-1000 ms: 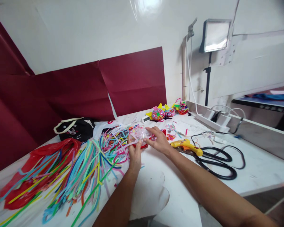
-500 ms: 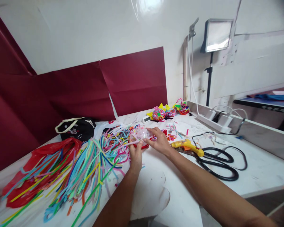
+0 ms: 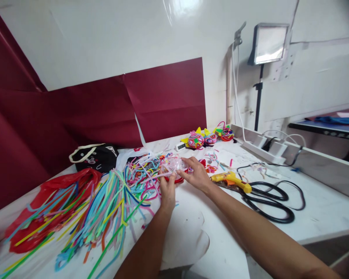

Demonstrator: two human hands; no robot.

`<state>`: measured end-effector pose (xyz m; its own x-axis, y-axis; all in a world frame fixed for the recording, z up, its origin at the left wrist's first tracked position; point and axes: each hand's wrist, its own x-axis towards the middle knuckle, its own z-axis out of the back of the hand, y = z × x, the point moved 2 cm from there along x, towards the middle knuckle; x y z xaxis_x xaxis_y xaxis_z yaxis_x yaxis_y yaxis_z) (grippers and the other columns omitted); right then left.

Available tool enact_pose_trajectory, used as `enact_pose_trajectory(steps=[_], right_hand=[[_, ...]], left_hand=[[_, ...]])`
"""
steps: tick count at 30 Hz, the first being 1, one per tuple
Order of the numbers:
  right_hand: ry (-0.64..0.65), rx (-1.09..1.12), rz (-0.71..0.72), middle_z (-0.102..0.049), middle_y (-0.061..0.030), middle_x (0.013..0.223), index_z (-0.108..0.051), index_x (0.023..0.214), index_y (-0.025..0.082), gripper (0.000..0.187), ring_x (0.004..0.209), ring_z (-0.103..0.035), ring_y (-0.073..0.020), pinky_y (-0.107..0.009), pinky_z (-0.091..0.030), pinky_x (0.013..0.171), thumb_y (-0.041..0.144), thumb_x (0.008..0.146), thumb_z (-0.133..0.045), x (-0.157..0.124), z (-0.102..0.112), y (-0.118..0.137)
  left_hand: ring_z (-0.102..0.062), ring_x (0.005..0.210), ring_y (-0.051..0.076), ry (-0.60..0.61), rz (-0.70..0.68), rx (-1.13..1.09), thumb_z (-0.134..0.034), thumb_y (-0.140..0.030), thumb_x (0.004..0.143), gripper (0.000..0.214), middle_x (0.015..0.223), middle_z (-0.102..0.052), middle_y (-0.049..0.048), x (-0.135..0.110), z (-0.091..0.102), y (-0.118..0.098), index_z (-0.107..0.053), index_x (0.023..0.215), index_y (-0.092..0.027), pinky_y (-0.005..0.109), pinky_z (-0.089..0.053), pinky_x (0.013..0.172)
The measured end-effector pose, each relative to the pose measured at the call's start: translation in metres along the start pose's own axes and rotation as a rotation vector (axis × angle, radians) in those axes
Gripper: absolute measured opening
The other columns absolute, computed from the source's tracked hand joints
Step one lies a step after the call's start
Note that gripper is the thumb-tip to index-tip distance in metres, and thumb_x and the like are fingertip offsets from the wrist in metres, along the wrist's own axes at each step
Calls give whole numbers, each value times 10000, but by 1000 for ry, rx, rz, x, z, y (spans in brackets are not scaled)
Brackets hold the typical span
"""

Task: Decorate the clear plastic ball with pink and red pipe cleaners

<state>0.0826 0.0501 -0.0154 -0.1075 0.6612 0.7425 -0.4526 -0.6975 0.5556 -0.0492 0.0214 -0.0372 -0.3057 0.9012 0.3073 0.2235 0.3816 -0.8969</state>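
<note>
A clear plastic ball with pale pink pipe cleaners and a red band low on it is between my two hands. My left hand grips its near side, thumb up against the pink pipe cleaner. My right hand has its fingers closed on the ball's right side and top. A long pale pink strand sticks out to the left from the ball. Just left of my hands lies a tangle of short coloured pipe cleaners. My fingers hide part of the ball.
Long pipe cleaners and a red plastic bag spread over the left. Behind is a black pouch. To the right lie a yellow glue gun and large black-handled scissors. Finished colourful fish-like balls and a power strip stand farther back.
The view has shifted very slightly. Both hands stay on the ball in nearly the same pose.
</note>
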Motion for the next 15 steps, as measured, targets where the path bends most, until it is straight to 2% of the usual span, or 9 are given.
enact_pose_trajectory(steps=[7, 11, 15], right_hand=[[13, 9, -1, -599, -84, 960, -618, 1226, 169, 510, 864, -608, -221, -359, -499, 786, 491, 830, -623, 0, 0, -1], [27, 34, 4, -597, -82, 942, -616, 1228, 153, 505, 862, -601, -220, -361, -494, 797, 457, 826, -638, 1, 1, -2], [39, 68, 14, -593, -61, 930, -612, 1233, 182, 463, 849, -593, -204, -349, -490, 799, 380, 817, -658, 2, 1, -5]], left_hand=[[-677, 955, 233, -38, 22, 26, -655, -341, 801, 669, 1384, -513, 131, 0, 1, 0, -376, 1407, -300, 314, -594, 674], [-685, 885, 210, -42, 8, 36, -659, -344, 794, 646, 1301, -568, 133, 1, 2, 1, -401, 1382, -274, 281, -583, 617], [-684, 826, 190, -61, 0, 45, -660, -352, 786, 628, 1221, -609, 120, 2, 4, 2, -420, 1359, -260, 261, -567, 572]])
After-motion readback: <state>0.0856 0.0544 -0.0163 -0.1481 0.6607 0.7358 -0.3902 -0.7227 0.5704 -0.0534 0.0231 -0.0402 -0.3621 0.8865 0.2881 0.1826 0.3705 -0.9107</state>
